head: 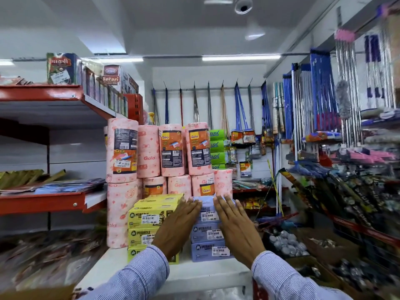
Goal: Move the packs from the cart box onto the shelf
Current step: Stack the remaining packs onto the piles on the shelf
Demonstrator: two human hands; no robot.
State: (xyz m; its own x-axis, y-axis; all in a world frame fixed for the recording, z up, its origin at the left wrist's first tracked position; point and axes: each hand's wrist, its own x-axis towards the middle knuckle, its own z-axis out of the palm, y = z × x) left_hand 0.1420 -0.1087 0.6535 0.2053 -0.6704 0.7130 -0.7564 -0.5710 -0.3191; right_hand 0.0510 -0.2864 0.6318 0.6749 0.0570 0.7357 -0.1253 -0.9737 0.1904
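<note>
Both hands are up at the stack of blue packs (207, 230) on the white shelf (194, 276). The left hand (179, 226) lies flat against the stack's left side and the right hand (236, 228) flat against its right, fingers straight, pressing it square rather than curled round anything. Three blue packs stand piled there, with a like pile of yellow packs (151, 221) touching them on the left, so a good part of the job looks done. The cart box is not clearly in view, so what remains cannot be told. Pink paper rolls (173, 152) stand close behind both stacks, leaving no room farther back. Bare shelf is left in front, near the edge, and to the right of the blue packs.
</note>
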